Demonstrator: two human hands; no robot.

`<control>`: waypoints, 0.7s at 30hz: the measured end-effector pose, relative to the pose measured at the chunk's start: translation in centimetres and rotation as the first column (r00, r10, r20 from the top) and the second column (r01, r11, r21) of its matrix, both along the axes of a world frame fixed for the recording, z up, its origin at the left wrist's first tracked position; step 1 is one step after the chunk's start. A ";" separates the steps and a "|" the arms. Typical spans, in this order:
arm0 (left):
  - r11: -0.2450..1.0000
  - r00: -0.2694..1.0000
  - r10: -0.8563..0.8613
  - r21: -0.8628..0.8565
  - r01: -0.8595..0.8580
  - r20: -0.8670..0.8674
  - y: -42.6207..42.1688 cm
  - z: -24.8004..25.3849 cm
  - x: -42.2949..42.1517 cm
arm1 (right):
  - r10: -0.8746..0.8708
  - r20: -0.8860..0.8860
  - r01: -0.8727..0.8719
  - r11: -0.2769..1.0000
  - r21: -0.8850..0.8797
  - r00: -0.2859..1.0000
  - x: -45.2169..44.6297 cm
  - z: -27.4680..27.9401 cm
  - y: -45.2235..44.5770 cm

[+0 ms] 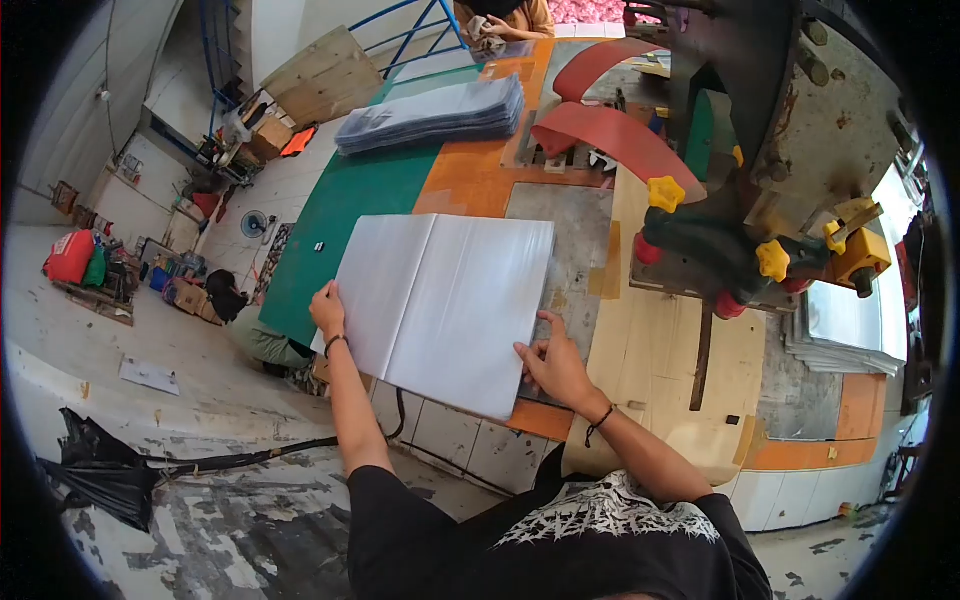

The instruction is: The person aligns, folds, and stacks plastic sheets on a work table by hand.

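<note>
Left hand (328,308) pinches the left edge of a glossy white sheet (470,300), its fingers drawn close together; how far they reach underneath is hidden. Right hand (558,365) is half open at the sheet's right edge, fingers apart, with a fingertip against the edge; whether anything is gripped below it I cannot tell.

Largest is the worktable, with a green surface (310,225) on the left, then orange strips (465,180) and worn grey panels (575,212) toward the right. Over its far right side stands a heavy machine (830,125). A pale board (645,370) lies on the near right of the table, below the machine, with a dark slot in it. The white sheet lies left of this board, across the green and grey surfaces, its near edge at the table's near side; a crease runs through it from far to near, left of its middle.

Smaller are a stack of clear sheets (430,115) on the far side of the table and another stack (845,325) at the right, beside the machine. Red curved strips (625,140) reach left from the machine. Smallest are its yellow knobs (665,194) and the dark bracelets, one on each wrist.
</note>
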State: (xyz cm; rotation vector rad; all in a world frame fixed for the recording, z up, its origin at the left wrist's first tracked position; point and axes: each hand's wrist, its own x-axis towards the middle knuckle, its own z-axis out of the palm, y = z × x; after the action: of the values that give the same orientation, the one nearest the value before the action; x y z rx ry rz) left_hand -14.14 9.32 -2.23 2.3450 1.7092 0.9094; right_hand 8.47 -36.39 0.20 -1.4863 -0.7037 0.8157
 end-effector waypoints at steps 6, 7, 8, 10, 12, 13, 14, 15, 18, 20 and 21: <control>0.991 0.990 0.017 -0.126 -0.035 -0.141 -0.4 1.3 -0.2 | -0.009 0.035 0.009 1.000 0.000 0.999 0.2 -1.4 0.6; 0.986 0.988 0.016 -0.163 -0.041 -0.152 -0.4 1.7 -0.3 | -0.004 0.037 0.005 1.000 -0.015 0.999 0.2 -1.2 0.4; 0.979 0.987 0.015 -0.199 -0.047 -0.161 -0.3 1.9 -0.4 | -0.016 0.020 0.016 1.000 -0.015 1.000 0.2 -0.9 0.3; 0.979 0.986 0.011 -0.198 -0.044 -0.167 -0.2 1.6 -1.6 | -0.025 -0.015 0.025 1.000 -0.009 1.000 -0.1 -0.5 0.4; 0.976 0.984 0.038 -0.205 -0.074 -0.175 -0.8 1.9 -3.2 | -0.016 -0.007 0.016 1.000 -0.019 1.000 -0.1 -0.5 0.5; 0.972 0.982 0.061 -0.215 -0.100 -0.180 -1.2 2.2 -4.0 | -0.012 -0.002 0.012 1.000 -0.026 1.000 -0.1 -0.5 0.5; 0.966 0.980 0.081 -0.226 -0.122 -0.183 -1.6 2.1 -4.7 | 0.000 0.004 0.001 0.999 -0.035 1.000 0.0 -0.4 0.6; 0.961 0.984 0.082 -0.248 -0.120 -0.158 -2.0 2.0 -5.3 | 0.008 0.011 -0.008 0.999 -0.045 1.000 0.0 -0.3 0.6; 0.964 0.995 0.045 -0.258 -0.067 -0.093 -2.4 1.2 -7.4 | 0.014 0.019 -0.013 0.999 -0.031 1.000 -0.2 -0.6 0.4; 0.982 0.997 -0.027 -0.188 0.014 -0.067 -1.5 -0.4 -8.0 | 0.020 0.050 -0.019 1.000 -0.014 0.999 -0.2 -0.7 0.2; 0.984 0.996 0.000 -0.180 -0.016 -0.086 -0.9 -1.1 -8.1 | 0.030 0.080 -0.029 0.999 -0.012 0.996 -0.2 -0.7 0.1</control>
State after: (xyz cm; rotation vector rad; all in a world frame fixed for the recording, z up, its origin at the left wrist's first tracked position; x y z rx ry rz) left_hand -22.23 8.37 -3.32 2.2902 1.7521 0.6332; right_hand 8.23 -36.31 -0.47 -1.5286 -0.7840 0.7871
